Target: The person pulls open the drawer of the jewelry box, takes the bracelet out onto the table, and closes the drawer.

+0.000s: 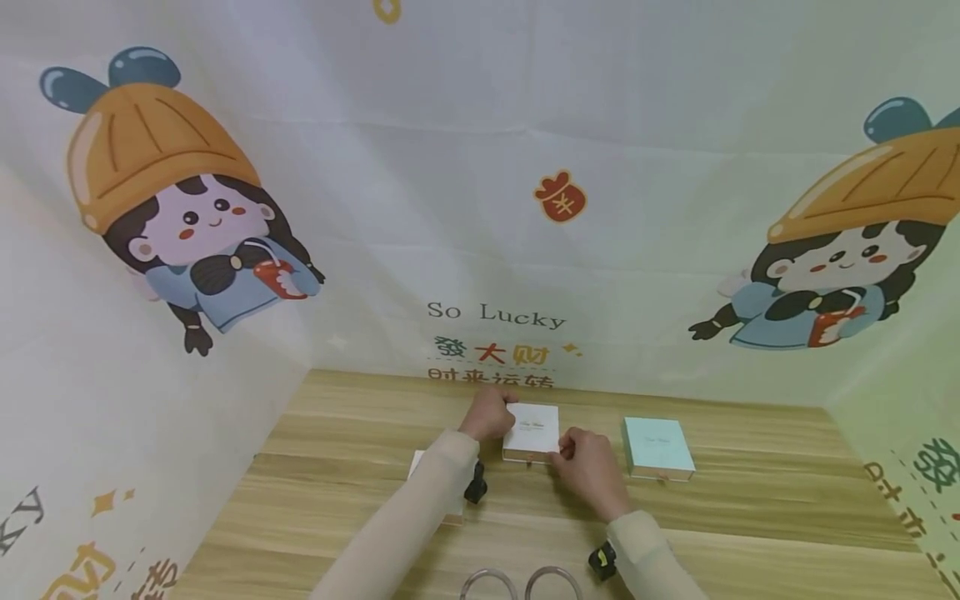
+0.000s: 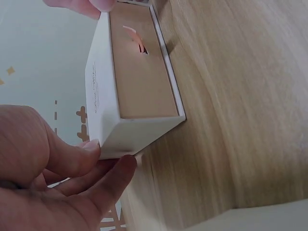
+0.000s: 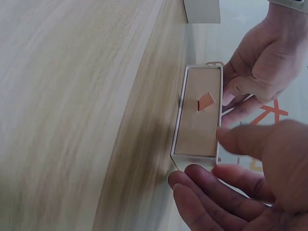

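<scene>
Left hand (image 1: 487, 413) is placed at 9 o'clock on the central white drawer box (image 1: 532, 427), whose side is pinched between thumb and fingers. Under the left sleeve (image 1: 420, 508), at 8 o'clock from that box, a second white drawer box (image 1: 455, 511) is mostly hidden; it could be nudged if the forearm were lowered. The central box is seen resting on the surface (image 1: 757, 475), with its drawer front turned to 6 o'clock and a pull tab (image 3: 206, 101) poking from a slit. Should it be gripped unevenly from the two sides, it might be twisted askew; if it were tipped forward, the drawer could be slid out by its own weight. Farther off at 6 o'clock, two rings (image 1: 489, 572) are cut off by the frame. Right hand (image 1: 590, 471) is set at 4 o'clock, the front corner being pinched by thumb and fingers; the tab might be bent if brushed. At 3 o'clock, the mint drawer box (image 1: 656, 446) is touched by neither hand, though it could be bumped by the right knuckles if swung outward.
</scene>
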`<state>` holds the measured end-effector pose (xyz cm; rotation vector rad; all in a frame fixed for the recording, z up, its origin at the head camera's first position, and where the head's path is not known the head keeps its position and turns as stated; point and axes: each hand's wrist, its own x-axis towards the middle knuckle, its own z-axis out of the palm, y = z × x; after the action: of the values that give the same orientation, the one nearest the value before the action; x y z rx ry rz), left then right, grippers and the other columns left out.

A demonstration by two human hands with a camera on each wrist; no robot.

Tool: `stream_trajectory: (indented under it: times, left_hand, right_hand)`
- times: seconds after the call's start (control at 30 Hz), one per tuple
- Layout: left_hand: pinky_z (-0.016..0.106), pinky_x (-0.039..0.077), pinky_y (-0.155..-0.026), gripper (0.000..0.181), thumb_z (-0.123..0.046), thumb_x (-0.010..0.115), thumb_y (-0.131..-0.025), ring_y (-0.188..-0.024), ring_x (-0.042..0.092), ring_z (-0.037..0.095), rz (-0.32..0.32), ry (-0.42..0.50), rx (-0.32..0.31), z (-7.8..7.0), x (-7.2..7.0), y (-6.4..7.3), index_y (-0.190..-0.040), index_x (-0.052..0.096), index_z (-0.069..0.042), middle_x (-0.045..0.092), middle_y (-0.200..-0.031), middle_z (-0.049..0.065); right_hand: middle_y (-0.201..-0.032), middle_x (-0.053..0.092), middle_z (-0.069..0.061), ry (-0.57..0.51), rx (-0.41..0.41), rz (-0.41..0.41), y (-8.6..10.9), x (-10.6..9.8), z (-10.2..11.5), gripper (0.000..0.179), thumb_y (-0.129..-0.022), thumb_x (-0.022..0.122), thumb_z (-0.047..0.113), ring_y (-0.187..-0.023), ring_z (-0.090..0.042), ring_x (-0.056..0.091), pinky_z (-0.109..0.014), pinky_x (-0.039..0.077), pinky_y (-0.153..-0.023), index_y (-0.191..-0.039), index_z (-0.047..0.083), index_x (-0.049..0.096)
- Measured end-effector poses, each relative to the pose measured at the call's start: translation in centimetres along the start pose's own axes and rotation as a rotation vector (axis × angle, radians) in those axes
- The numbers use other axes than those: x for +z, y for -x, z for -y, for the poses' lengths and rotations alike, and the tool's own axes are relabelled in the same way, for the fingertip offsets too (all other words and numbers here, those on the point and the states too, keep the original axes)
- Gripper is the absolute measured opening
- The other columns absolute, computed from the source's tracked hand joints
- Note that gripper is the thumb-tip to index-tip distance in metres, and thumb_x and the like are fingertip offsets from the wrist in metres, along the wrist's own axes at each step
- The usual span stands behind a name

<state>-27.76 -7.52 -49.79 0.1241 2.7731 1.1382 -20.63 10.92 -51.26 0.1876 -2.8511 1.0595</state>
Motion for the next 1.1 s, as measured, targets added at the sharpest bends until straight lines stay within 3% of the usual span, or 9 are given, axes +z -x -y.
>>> stream_trajectory:
  times: [0.07, 0.17, 0.3, 0.37, 0.43, 0.53, 0.67, 0.77, 1.1]
  left_hand:
    - [0.032, 0.048, -0.074, 0.052, 0.013, 0.054, -0.082, -0.102, 0.063, 0.028, 0.008, -0.014, 0.008, 0.0, 0.0, 0.0, -0.132, 0.065, 0.004, 0.066, -0.136, 0.021]
    - [0.029, 0.044, -0.067, 0.055, 0.013, 0.053, -0.082, -0.077, 0.056, 0.022, 0.013, -0.023, 0.012, 0.0, 0.1, 0.0, -0.136, 0.061, 0.006, 0.063, -0.139, 0.022]
    - [0.026, 0.032, -0.052, 0.06, 0.014, 0.052, -0.081, -0.052, 0.03, 0.013, 0.015, -0.021, 0.015, 0.0, 0.2, 0.1, -0.141, 0.056, 0.007, 0.07, -0.109, 0.026]
    - [0.026, 0.033, -0.052, 0.061, 0.014, 0.052, -0.08, -0.052, 0.029, 0.012, 0.003, -0.033, 0.029, -0.1, 0.2, 0.2, -0.141, 0.055, 0.007, 0.068, -0.099, 0.024]
    - [0.029, 0.042, -0.058, 0.061, 0.012, 0.052, -0.081, -0.057, 0.037, 0.014, -0.004, -0.041, 0.044, -0.1, 0.2, 0.4, -0.141, 0.055, 0.008, 0.069, -0.107, 0.023]
    - [0.04, 0.056, -0.086, 0.053, 0.004, 0.056, -0.087, -0.078, 0.058, 0.024, -0.016, -0.035, 0.068, -0.1, 0.3, 0.8, -0.14, 0.055, 0.009, 0.063, -0.134, 0.025]
    - [0.052, 0.042, -0.116, 0.051, -0.016, 0.064, -0.096, -0.127, 0.057, 0.043, -0.04, -0.04, 0.099, -0.4, 0.7, 1.2, -0.139, 0.056, 0.01, 0.056, -0.145, 0.028]
    - [0.055, 0.037, -0.12, 0.055, -0.026, 0.067, -0.097, -0.142, 0.043, 0.047, -0.072, -0.06, 0.118, -1.0, 1.1, 1.4, -0.138, 0.057, 0.008, 0.053, -0.147, 0.029]
    - [0.056, 0.033, -0.122, 0.061, -0.033, 0.067, -0.098, -0.149, 0.035, 0.044, -0.071, -0.025, 0.268, -2.9, 2.5, 1.7, -0.146, 0.051, 0.001, 0.047, -0.154, 0.026]
  right_hand:
    - [-0.079, 0.069, -0.003, 0.001, -0.014, 0.025, 0.2, -0.3, 0.0, 0.013, -0.086, 0.077, 0.013, -0.07, -0.011, 0.058, -0.026, 0.049, -0.061, -0.089, 0.004, 0.07]
    - [-0.09, 0.072, -0.008, 0.012, -0.055, 0.051, 0.5, -0.6, -0.1, 0.02, -0.087, 0.078, 0.014, -0.078, -0.017, 0.063, -0.033, 0.054, -0.068, -0.099, 0.0, 0.072]
    - [-0.119, 0.071, -0.019, 0.038, -0.119, 0.066, 1.0, -1.0, -0.5, 0.037, -0.088, 0.078, 0.018, -0.107, -0.033, 0.068, -0.05, 0.057, -0.095, -0.119, -0.002, 0.07]
    - [-0.131, 0.066, -0.022, 0.042, -0.143, 0.069, 1.2, -1.2, -0.7, 0.045, -0.089, 0.078, 0.019, -0.123, -0.039, 0.062, -0.055, 0.05, -0.107, -0.127, 0.0, 0.067]
    - [-0.139, 0.061, -0.023, 0.037, -0.162, 0.07, 1.5, -1.6, -1.0, 0.05, -0.089, 0.079, 0.02, -0.129, -0.042, 0.057, -0.058, 0.046, -0.11, -0.133, 0.001, 0.064]
    - [-0.144, 0.056, -0.025, 0.056, -0.191, 0.062, 1.8, -2.2, -1.4, 0.055, -0.089, 0.079, 0.022, -0.133, -0.045, 0.053, -0.061, 0.044, -0.112, -0.137, 0.002, 0.061]
    - [-0.145, 0.055, -0.028, 0.106, -0.25, -0.001, 2.3, -3.1, -2.1, 0.059, -0.086, 0.081, 0.023, -0.132, -0.048, 0.053, -0.062, 0.046, -0.109, -0.137, 0.001, 0.061]
    - [-0.144, 0.055, -0.029, 0.121, -0.285, -0.064, 2.7, -3.7, -2.6, 0.06, -0.084, 0.083, 0.023, -0.132, -0.049, 0.052, -0.063, 0.047, -0.106, -0.136, 0.001, 0.063]
    - [-0.147, 0.052, -0.03, 0.122, -0.262, -0.143, 3.6, -6.3, -4.9, 0.064, -0.084, 0.083, 0.024, -0.133, -0.053, 0.047, -0.072, 0.043, -0.103, -0.139, 0.001, 0.06]
